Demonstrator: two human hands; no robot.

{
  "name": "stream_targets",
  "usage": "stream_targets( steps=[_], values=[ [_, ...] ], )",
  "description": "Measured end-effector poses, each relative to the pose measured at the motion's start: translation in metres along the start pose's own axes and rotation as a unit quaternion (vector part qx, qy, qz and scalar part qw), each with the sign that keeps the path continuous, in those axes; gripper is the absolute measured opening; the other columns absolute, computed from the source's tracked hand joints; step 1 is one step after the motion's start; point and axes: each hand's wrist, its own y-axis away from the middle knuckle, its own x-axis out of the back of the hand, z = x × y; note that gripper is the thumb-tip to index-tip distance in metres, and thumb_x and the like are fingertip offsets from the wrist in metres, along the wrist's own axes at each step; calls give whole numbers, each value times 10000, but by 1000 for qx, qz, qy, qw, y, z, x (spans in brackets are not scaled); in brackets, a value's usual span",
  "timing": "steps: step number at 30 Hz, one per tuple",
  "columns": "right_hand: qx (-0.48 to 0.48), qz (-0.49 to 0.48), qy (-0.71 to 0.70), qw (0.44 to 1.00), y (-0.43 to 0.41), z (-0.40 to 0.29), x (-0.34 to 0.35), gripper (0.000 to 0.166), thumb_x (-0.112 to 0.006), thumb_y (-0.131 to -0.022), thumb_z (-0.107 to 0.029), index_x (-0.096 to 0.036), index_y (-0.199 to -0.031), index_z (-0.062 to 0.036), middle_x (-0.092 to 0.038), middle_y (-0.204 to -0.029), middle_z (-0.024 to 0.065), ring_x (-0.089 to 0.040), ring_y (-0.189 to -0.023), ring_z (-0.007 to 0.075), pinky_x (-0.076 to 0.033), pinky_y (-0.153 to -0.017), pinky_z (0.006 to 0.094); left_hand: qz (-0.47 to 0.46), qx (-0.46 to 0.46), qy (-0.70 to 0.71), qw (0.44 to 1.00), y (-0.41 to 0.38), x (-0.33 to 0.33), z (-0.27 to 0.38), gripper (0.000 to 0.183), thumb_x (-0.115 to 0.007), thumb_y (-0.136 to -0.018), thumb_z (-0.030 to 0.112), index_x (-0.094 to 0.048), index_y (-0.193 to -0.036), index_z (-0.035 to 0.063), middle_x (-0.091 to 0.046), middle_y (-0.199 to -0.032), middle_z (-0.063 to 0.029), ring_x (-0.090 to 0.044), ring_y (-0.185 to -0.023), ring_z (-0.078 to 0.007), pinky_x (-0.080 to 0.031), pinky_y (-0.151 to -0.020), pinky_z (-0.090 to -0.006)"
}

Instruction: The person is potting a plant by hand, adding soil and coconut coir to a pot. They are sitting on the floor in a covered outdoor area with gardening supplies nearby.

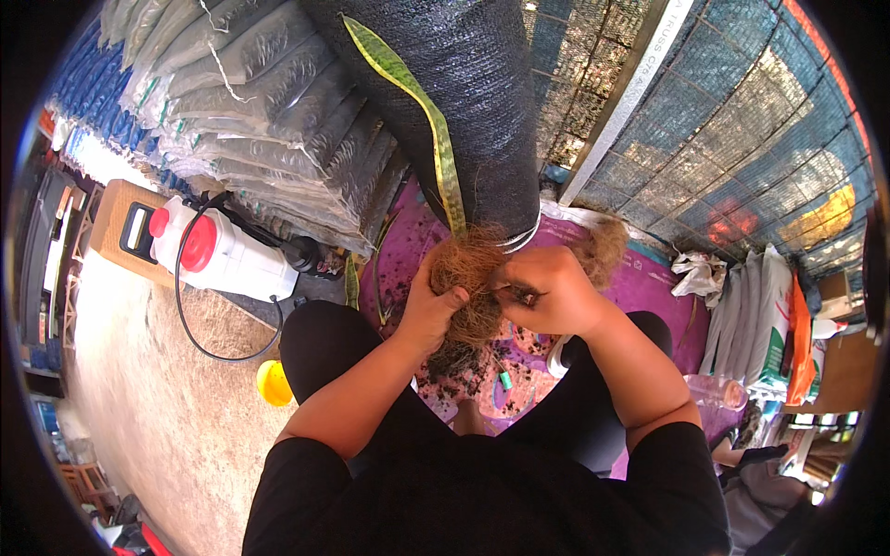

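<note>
A wad of brown coconut fibre surrounds the base of a snake plant leaf, green with yellow edges, which stands up and leans to the left. My left hand grips the wad from the left, thumb across its front. On the right side, my right hand has its fingers curled into the fibre; its fingertips are hidden and dark soil marks its skin. Beneath the wad, dark crumbly soil lies scattered over a purple printed plastic sheet between my legs.
More coconut fibre lies on the sheet at right. A roll of black netting stands ahead beside stacked bags. At left lies a white sprayer with a hose, near a yellow object. A clear bottle and another person are at right.
</note>
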Motion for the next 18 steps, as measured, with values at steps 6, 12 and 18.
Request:
stream_targets(
  steps=[6,12,18],
  values=[
    [1,0,6,1000,-1,-3,0,193,-662,-605,-63,-609,-790,-57,-585,-674,103,-594,-643,294,-471,-574,367,3,6,24,1000,4,2,1,775,-730,-762,279,-291,-1327,-19,-491,-1207,-137,-508,-1104,-226,-425,-948,-364],
    [-7,44,-13,999,0,-5,5,144,-644,-645,11,-613,-777,-38,-597,-687,90,-606,-641,263,-470,-572,325,-16,-4,-5,1000,7,-2,10,590,-629,-819,125,-329,-1305,-21,-514,-1176,-132,-522,-1081,-219,-431,-939,-366],
    [29,36,29,999,4,1,27,177,-652,-671,6,-611,-837,-41,-593,-751,94,-597,-690,269,-478,-607,331,-37,1,-22,999,15,-3,12,637,-623,-797,249,-343,-1315,6,-501,-1211,-131,-511,-1120,-250,-415,-964,-394]
  ],
)
